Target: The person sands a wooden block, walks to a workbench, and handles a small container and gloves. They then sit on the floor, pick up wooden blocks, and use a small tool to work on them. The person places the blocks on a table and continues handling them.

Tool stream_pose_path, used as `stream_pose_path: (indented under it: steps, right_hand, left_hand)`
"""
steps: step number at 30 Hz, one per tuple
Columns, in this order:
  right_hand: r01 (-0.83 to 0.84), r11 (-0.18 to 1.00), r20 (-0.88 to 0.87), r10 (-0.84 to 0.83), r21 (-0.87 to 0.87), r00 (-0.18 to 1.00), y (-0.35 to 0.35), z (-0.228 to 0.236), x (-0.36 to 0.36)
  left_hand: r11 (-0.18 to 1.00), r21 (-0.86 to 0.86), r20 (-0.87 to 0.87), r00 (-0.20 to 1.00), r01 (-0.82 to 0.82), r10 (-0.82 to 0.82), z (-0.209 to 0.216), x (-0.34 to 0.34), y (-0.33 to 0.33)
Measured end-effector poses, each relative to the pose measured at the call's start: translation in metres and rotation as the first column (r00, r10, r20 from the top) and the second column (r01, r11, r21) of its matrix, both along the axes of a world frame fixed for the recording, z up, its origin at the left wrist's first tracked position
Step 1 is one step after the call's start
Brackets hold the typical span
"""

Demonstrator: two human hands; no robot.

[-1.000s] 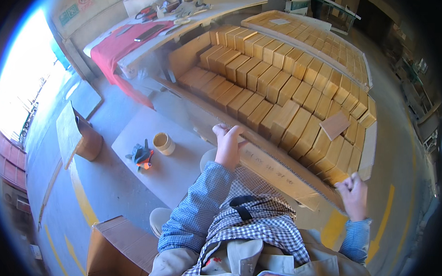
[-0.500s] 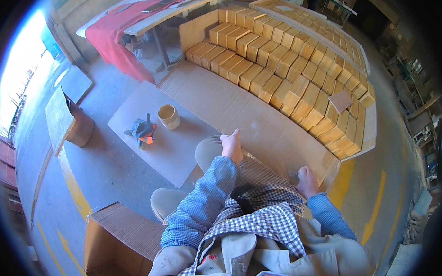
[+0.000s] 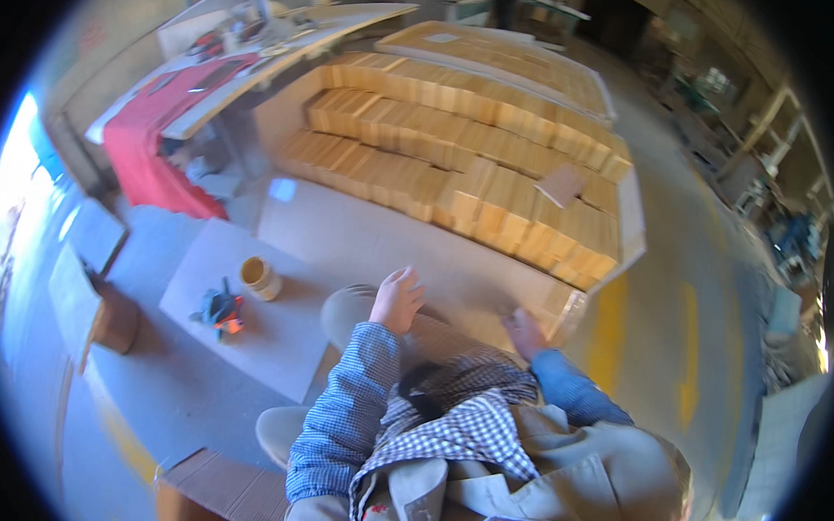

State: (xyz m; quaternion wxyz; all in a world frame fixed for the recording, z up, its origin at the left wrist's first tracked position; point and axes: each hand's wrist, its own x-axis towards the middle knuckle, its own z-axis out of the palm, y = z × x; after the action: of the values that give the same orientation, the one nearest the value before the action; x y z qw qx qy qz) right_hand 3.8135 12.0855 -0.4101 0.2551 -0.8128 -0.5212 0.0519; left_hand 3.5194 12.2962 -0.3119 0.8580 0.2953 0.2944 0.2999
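My left hand is raised over my knee, fingers a little apart and nothing visible in them. To its right, my right hand hangs low above the cardboard sheet; its fingers are smeared by motion. Beyond both hands, rows of yellow wooden blocks stand packed in stepped tiers. A small brown flat piece lies on top of them at the right. On a pale board to my left are an open tub and a dark blue and orange tool or cloth bundle, too unclear to name.
A table draped with a red cloth stands at the far left. A bent brown board or container is on the floor at left. An open cardboard box sits near my left side. Another block-filled pallet lies behind.
My view has swung, shifting the scene in the picture. The left hand's fingers have loosened from a more closed shape. The right hand has moved and blurred.
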Motion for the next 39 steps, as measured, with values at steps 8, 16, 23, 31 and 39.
stream_pose_path:
  steps: [8,16,23,31,39]
  right_hand:
    - [-0.131,0.940,-0.334,0.239,0.315,0.912,0.082,0.036,-0.005]
    - [-0.489,0.836,-0.106,0.525,0.248,0.844,0.169,0.050,-0.074]
    - [-0.525,0.831,-0.043,0.541,0.186,0.840,0.186,0.035,-0.082]
    - [-0.409,0.892,-0.219,0.445,0.191,0.868,0.215,0.049,-0.108]
    - [-0.738,0.659,-0.449,0.709,0.147,0.543,0.420,0.052,-0.259]
  left_hand:
    - [0.469,0.872,-0.464,-0.547,-0.143,0.697,-0.051,-0.201,0.024]
    - [0.382,0.185,-0.602,0.203,-0.905,0.772,-0.176,-0.309,0.008]
    - [0.367,0.240,-0.644,0.135,-0.899,0.753,-0.172,-0.343,0.009]
    - [0.606,0.055,-0.640,0.438,-0.794,0.631,-0.153,-0.389,0.003]
    - [0.589,0.217,-0.532,0.412,-0.778,0.740,-0.155,-0.408,0.064]
